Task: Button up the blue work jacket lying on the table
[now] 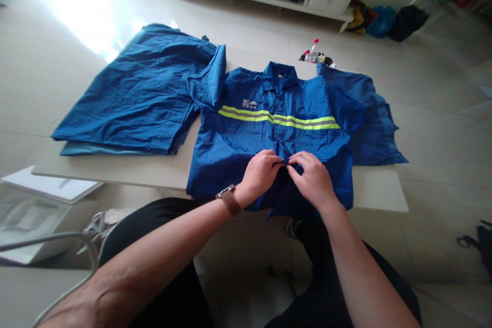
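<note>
A blue work jacket [269,133] with a yellow reflective stripe lies front-up on the low table [380,189], collar at the far side, hem hanging over the near edge. Both hands meet at the centre front, low on the placket. The left hand [259,174], a brown watch [229,200] on its wrist, has its grip pinched together on the left edge of the opening. The right hand [313,180] pinches the right edge, fingertips touching the left's. It looks like a lower fastening is being closed, though the button or snap itself is hidden under the fingers.

To do this well, both front edges should be kept level and flat against the table, so the stripe halves line up across the opening. The cloth just below the pinch is best held taut. A stack of folded blue garments [134,97] lies on the left, and more blue cloth [374,118] on the right.
</note>
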Available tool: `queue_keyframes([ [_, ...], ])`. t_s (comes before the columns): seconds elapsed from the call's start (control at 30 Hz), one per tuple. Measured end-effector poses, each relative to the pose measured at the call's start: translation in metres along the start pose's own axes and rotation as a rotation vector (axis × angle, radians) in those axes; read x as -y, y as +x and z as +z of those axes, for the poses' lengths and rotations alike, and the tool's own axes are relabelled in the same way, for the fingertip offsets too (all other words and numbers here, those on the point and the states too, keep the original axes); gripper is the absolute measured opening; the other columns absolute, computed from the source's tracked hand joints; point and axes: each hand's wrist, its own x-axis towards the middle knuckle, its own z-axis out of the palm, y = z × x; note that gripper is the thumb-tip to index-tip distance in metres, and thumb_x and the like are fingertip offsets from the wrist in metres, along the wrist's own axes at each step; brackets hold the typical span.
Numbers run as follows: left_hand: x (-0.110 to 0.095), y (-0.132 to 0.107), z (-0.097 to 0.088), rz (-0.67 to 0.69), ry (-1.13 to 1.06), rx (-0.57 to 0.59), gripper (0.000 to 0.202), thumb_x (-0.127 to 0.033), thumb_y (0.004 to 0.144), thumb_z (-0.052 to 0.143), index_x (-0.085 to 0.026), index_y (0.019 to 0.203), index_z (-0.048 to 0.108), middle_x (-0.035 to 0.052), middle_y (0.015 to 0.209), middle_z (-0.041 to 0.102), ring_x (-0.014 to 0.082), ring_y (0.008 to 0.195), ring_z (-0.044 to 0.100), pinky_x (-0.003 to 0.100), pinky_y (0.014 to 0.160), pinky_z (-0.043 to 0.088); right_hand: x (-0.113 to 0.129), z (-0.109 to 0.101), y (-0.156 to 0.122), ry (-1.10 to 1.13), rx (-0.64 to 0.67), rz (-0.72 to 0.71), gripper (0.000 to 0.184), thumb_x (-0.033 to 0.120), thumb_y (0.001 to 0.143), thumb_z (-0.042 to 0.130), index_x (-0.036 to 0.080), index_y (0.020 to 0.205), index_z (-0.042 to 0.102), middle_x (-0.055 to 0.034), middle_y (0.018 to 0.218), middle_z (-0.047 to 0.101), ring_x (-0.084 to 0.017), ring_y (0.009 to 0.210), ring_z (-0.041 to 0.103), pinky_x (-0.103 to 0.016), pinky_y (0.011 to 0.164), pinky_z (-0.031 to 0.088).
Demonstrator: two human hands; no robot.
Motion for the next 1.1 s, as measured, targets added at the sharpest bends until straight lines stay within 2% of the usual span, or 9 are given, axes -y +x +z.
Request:
queue_keyframes([
  [0.27,-0.002,0.001,-0.004,0.000,-0.009,0.037,0.017,-0.021,0.094,0.062,-0.020,0.095,0.079,0.0032,0.086,0.069,0.0146,0.080,0.062,0.027,0.079,0.050,0.003,-0.003,0.002,0.050,-0.024,0.038,0.012,0.021,0.090,0.057,0.022,0.082,0.066,-0.0057,0.099,0.072,-0.023,0.098,0.064,-0.036,0.091,0.049],
  [0.47,-0.002,0.004,-0.006,0.048,0.019,0.057,0.018,-0.019,0.094,0.061,-0.019,0.087,0.078,0.0030,0.081,0.067,0.0145,0.080,0.060,0.025,0.077,0.048,0.003,0.001,0.000,0.091,-0.089,0.111,0.011,0.020,0.087,0.058,0.022,0.079,0.066,-0.0051,0.095,0.072,-0.022,0.092,0.066,-0.033,0.082,0.050],
  [0.6,-0.002,0.001,-0.004,0.098,0.006,0.055,0.021,-0.015,0.094,0.058,-0.020,0.091,0.078,0.0024,0.082,0.066,0.0145,0.083,0.060,0.024,0.078,0.047,0.000,0.004,0.001,0.059,-0.106,0.152,0.011,0.022,0.086,0.059,0.022,0.079,0.066,-0.0050,0.093,0.072,-0.021,0.089,0.066,-0.032,0.081,0.050],
  [0.73,-0.007,-0.005,-0.005,0.151,0.038,0.106,0.026,-0.013,0.094,0.054,-0.023,0.097,0.078,0.0024,0.084,0.066,0.0151,0.083,0.061,0.025,0.078,0.048,-0.003,0.006,0.007,0.033,-0.133,0.190,0.012,0.024,0.085,0.057,0.021,0.076,0.065,-0.0063,0.090,0.071,-0.022,0.087,0.065,-0.033,0.082,0.049],
  [0.9,-0.012,-0.004,-0.013,0.155,0.081,0.174,0.025,-0.012,0.090,0.055,-0.021,0.091,0.079,0.0043,0.083,0.068,0.0169,0.082,0.063,0.028,0.078,0.049,-0.001,0.003,0.012,0.091,-0.224,0.171,0.010,0.022,0.083,0.054,0.022,0.073,0.055,-0.0071,0.092,0.070,-0.022,0.089,0.064,-0.032,0.081,0.048],
  [1.1,-0.010,-0.003,-0.020,0.164,0.055,0.245,0.025,-0.013,0.084,0.058,-0.023,0.090,0.079,0.0038,0.084,0.071,0.0161,0.077,0.064,0.028,0.073,0.050,-0.002,-0.007,0.011,0.100,-0.279,0.244,0.004,0.019,0.079,0.054,0.023,0.080,0.052,-0.0018,0.079,0.059,-0.017,0.073,0.056,-0.030,0.074,0.046],
])
